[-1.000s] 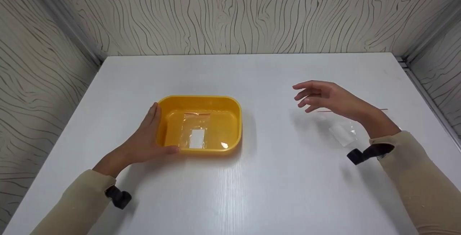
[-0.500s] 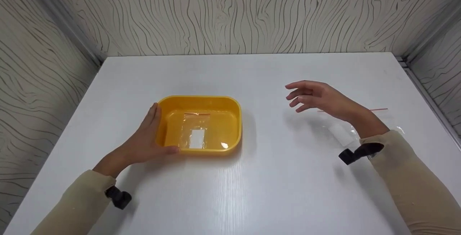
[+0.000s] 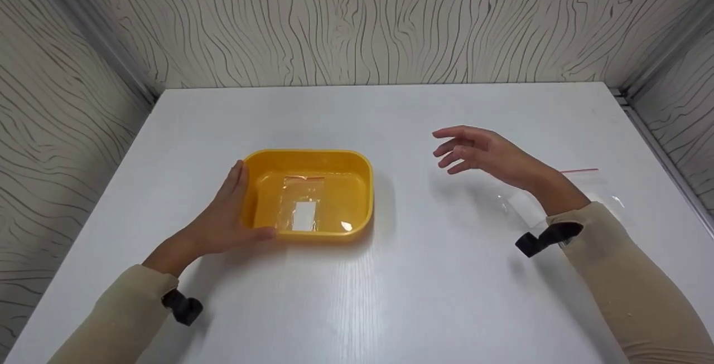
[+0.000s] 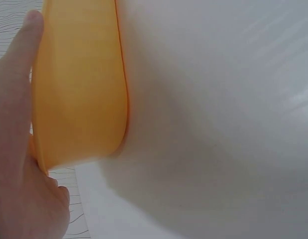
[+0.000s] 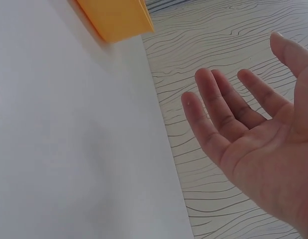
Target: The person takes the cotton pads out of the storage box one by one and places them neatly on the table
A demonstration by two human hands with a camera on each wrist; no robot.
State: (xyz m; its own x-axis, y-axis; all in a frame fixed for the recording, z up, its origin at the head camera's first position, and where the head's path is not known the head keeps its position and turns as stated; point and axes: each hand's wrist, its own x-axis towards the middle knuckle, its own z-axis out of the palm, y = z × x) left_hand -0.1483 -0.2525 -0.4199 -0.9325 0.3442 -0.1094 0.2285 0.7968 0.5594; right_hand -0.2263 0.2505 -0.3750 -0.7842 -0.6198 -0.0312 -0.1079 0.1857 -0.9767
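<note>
A yellow plastic tray with rounded corners sits left of the middle of the table. My left hand grips its left end, thumb along the front wall and fingers at the left side; the left wrist view shows this hand against the rim. Inside lies a clear zip bag with a red seal strip and a white patch. My right hand hovers right of the tray with fingers spread and loosely bent, holding nothing. Partly hidden under the right forearm, another clear zip bag lies on the table.
The white table meets a wood-grain patterned wall at its back edge. More patterned panels stand at both sides. A black camera mount sits on the right wrist, another on the left.
My right hand has drifted left toward the tray, away from the bag on the right, showing more of that bag's right side. The left hand and the tray stay in place.
</note>
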